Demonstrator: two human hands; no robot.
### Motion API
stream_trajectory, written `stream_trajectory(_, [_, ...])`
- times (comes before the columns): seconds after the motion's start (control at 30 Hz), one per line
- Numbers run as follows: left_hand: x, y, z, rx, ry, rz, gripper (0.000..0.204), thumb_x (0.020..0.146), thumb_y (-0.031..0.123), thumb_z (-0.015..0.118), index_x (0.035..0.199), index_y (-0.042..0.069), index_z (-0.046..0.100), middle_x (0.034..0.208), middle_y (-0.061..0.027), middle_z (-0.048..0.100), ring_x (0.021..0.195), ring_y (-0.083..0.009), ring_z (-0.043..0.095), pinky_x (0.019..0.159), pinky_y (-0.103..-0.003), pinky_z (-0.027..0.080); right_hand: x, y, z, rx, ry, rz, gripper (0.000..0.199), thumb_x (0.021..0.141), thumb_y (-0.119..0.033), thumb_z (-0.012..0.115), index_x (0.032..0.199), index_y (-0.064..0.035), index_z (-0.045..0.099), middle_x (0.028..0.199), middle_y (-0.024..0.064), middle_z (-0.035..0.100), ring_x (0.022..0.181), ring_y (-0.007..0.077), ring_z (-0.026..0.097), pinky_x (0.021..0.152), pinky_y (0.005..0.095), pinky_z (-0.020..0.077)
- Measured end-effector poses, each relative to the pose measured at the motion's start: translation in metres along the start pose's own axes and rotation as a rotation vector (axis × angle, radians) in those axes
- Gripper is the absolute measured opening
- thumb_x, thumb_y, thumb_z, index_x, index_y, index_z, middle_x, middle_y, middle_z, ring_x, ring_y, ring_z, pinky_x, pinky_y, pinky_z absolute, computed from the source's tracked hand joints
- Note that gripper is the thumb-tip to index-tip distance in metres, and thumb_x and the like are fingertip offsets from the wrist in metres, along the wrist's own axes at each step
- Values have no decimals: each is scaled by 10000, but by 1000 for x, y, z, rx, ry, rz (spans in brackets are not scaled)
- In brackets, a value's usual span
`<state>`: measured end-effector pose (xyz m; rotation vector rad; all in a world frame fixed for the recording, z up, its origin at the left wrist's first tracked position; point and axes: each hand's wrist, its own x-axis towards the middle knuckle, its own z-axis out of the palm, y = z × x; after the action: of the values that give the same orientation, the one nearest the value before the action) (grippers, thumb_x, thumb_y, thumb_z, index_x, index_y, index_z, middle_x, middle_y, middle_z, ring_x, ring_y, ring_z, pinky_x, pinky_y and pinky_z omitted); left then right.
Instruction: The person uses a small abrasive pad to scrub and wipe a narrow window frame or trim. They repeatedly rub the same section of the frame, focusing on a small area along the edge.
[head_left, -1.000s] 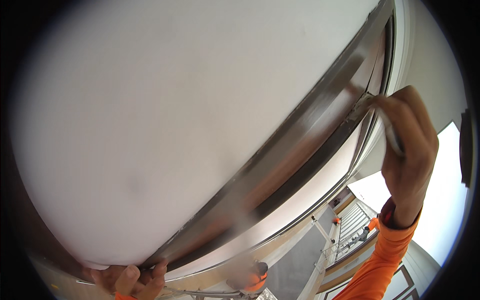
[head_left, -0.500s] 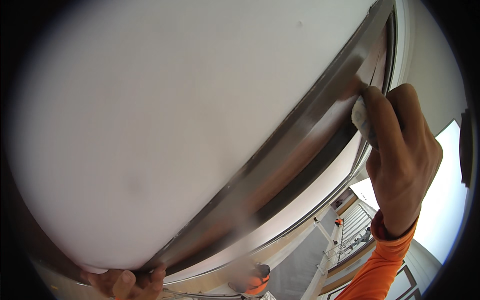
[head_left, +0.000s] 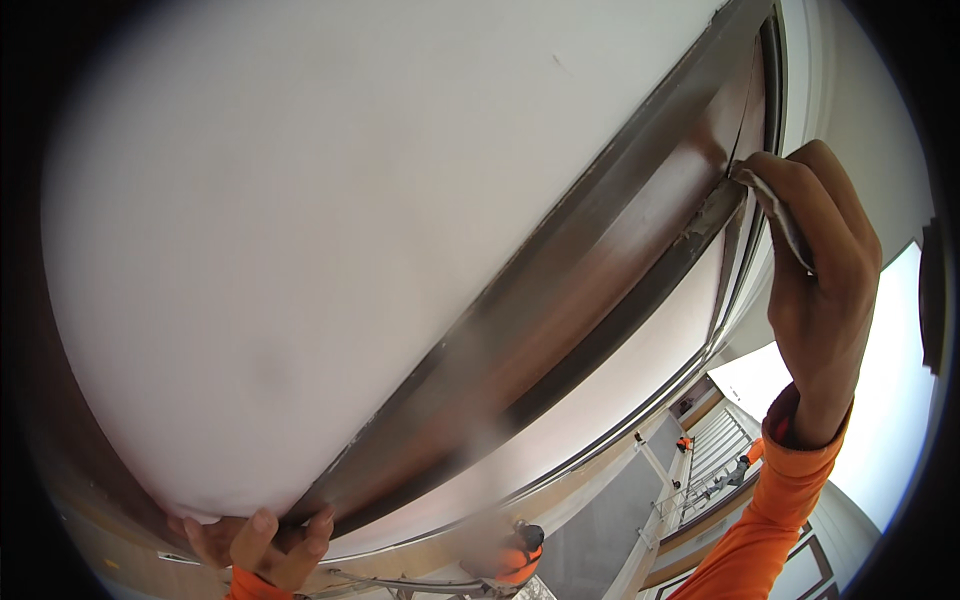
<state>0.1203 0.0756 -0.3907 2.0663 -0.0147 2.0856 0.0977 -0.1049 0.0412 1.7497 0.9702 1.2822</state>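
A large white panel (head_left: 330, 230) fills the upper left, bordered by a dark brown frame strip (head_left: 600, 250) with a shiny, recessed face. My right hand (head_left: 830, 230) is raised to the strip's upper right part, closed on a thin folded whitish pad (head_left: 785, 222); I cannot tell whether it is cloth or abrasive paper. Its fingertips touch the strip beside a dark joint line, where the surface looks rough and patchy. At the lower end of the strip, my left hand (head_left: 265, 550) rests against the frame edge, fingers spread and pointing up, its palm partly hidden.
Below, a person in an orange vest (head_left: 520, 560) stands near a rail. Farther off are another person (head_left: 745, 460), a grey floor (head_left: 590, 520) and a white railing (head_left: 705, 445). A bright panel (head_left: 880, 400) lies behind my right forearm.
My right hand has shifted slightly up and right along the strip, and the pad now shows edge-on, uncovering the rough patch. My left hand stays at the lower end.
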Motion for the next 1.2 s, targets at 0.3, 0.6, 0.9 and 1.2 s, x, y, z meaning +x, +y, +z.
stream_trajectory(0.3, [-2, 17, -58, -28, 2, 16, 579, 934, 279, 652, 1448, 407, 417, 1500, -58, 393, 1464, -542, 170, 1178, -748, 152, -29, -29, -50, -455, 1, -147, 376, 647, 62, 720, 1018, 8, 688, 823, 87, 558, 656, 188, 633, 528, 352, 496])
stream_trajectory(0.6, [-2, 24, -75, 28, -33, 53, 594, 932, 278, 655, 1453, 421, 410, 1499, -65, 409, 1441, -576, 197, 1159, -767, 162, -50, -6, -85, 23, 89, -54, 281, 795, 99, 648, 1071, 54, 680, 947, 158, 654, 823, 251, 660, 707, 341, 517])
stream_trajectory(0.9, [-15, 23, -65, 33, 75, 17, 595, 945, 276, 653, 1472, 397, 407, 1504, -80, 420, 1429, -588, 224, 1145, -771, 192, -39, 4, -75, -74, 50, -116, 255, 794, 80, 666, 1041, 29, 700, 863, 126, 608, 764, 217, 650, 662, 326, 496])
stream_trajectory(1.2, [-14, 20, -66, 14, 71, 46, 567, 922, 261, 683, 1417, 390, 439, 1490, -75, 432, 1434, -564, 218, 1140, -767, 185, -45, -15, -62, -261, 65, -211, 312, 683, 22, 738, 993, -7, 712, 806, 76, 584, 640, 178, 641, 514, 343, 501])
